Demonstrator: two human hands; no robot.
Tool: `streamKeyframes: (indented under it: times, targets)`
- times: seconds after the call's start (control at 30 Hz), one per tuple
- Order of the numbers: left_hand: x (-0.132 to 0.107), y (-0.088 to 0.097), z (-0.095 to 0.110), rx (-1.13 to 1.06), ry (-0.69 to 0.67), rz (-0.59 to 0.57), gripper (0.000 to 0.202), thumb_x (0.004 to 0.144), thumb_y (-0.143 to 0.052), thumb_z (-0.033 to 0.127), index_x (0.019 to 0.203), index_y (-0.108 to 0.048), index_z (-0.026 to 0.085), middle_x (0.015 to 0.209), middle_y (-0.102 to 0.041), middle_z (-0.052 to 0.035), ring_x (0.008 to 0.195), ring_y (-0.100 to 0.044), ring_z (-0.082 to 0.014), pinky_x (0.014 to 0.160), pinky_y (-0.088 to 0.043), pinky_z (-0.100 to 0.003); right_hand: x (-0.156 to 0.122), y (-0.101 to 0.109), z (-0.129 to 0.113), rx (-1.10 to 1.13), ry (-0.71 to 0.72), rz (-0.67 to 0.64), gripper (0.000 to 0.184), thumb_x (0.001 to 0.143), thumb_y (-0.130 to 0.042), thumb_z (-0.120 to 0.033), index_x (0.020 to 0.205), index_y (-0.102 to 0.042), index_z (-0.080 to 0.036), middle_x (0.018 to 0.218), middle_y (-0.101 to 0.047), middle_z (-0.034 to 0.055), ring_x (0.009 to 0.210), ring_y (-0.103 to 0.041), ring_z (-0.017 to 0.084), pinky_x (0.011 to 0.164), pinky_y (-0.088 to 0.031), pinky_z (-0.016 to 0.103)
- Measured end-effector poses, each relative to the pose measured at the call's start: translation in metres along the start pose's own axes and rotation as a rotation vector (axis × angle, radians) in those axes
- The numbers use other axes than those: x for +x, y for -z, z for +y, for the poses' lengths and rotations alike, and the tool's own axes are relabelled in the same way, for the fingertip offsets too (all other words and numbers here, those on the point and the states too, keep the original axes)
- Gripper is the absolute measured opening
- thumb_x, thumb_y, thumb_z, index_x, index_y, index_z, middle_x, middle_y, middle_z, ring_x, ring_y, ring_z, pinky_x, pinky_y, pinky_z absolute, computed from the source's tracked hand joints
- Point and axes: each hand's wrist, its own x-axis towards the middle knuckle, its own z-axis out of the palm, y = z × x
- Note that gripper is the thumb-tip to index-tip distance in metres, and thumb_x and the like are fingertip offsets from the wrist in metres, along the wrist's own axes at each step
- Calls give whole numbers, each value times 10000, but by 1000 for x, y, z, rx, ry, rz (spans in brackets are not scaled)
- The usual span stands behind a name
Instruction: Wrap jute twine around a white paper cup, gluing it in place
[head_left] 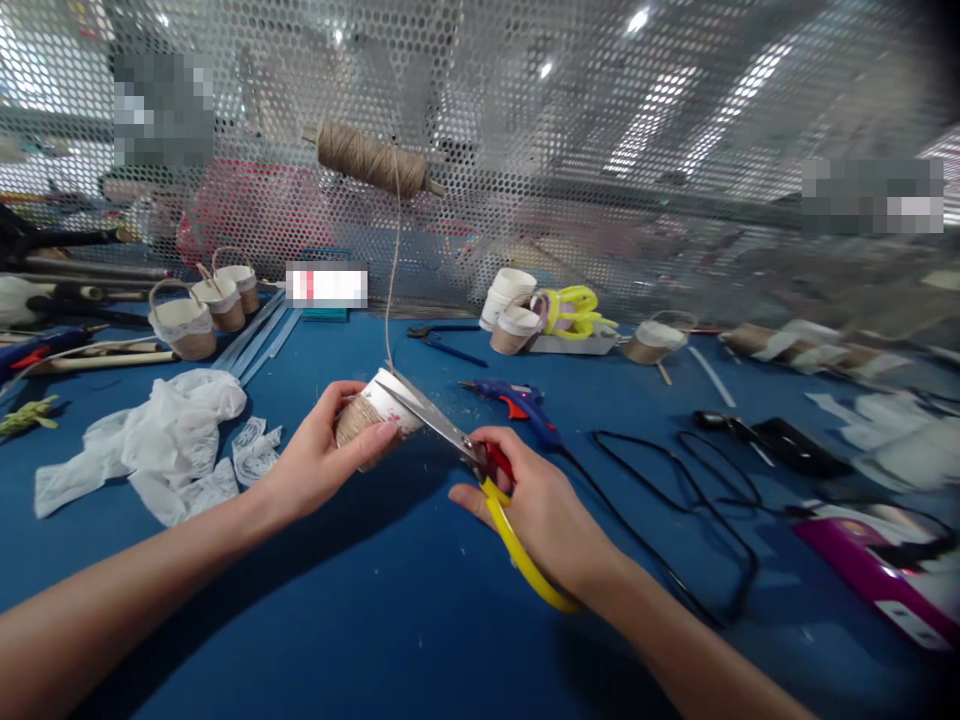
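Tilted in my left hand [337, 440] is a small white paper cup [386, 400], its lower part wound with brown twine [356, 420]. My right hand [540, 505] grips a pair of scissors [517, 545] with yellow and red handles. The scissor blades reach across the cup's side near its rim, slightly apart. A strand of twine [395, 260] runs from the cup up to a twine spool [371, 160] hung on the perforated metal screen. Whether the blades touch the strand, I cannot tell.
White lace [161, 435] lies left, near several finished cups with handles [184, 325]. A blue glue gun [521, 400] with a looping black cord sits just beyond my right hand. Farther back are pliers [450, 345] and stacked white cups [510, 295]; a purple-and-white power strip [870, 570] lies right.
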Motion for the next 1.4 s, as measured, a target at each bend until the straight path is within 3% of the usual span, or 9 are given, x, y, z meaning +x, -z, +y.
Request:
streamKeyframes:
  times: [0.83, 1.17, 1.4]
  targets:
    - [2, 1, -8, -9, -32, 13, 491, 759, -584, 437, 1113, -383, 163, 898, -545, -54, 695, -542, -136, 577, -449, -251, -2, 1, 4, -30, 78, 32, 301, 711, -609, -470, 873, -523, -231, 667, -604, -13, 555, -543, 142, 546, -442, 261]
    - [3, 2, -9, 35, -82, 44, 495, 762, -582, 405, 1138, -367, 164, 1030, -527, -87, 830, -567, -169, 679, -471, -283, -3, 0, 3, -58, 96, 49, 269, 728, -596, -456, 860, -566, -224, 601, -573, -27, 509, -503, 127, 504, -424, 237]
    - [2, 2, -7, 102, -125, 67, 472, 767, -581, 365, 1126, -363, 150, 996, -542, -81, 823, -569, -164, 709, -471, -289, 0, 1, 7, -78, 80, 30, 389, 629, -686, -467, 902, -527, -241, 760, -609, 3, 646, -570, 171, 605, -456, 286]
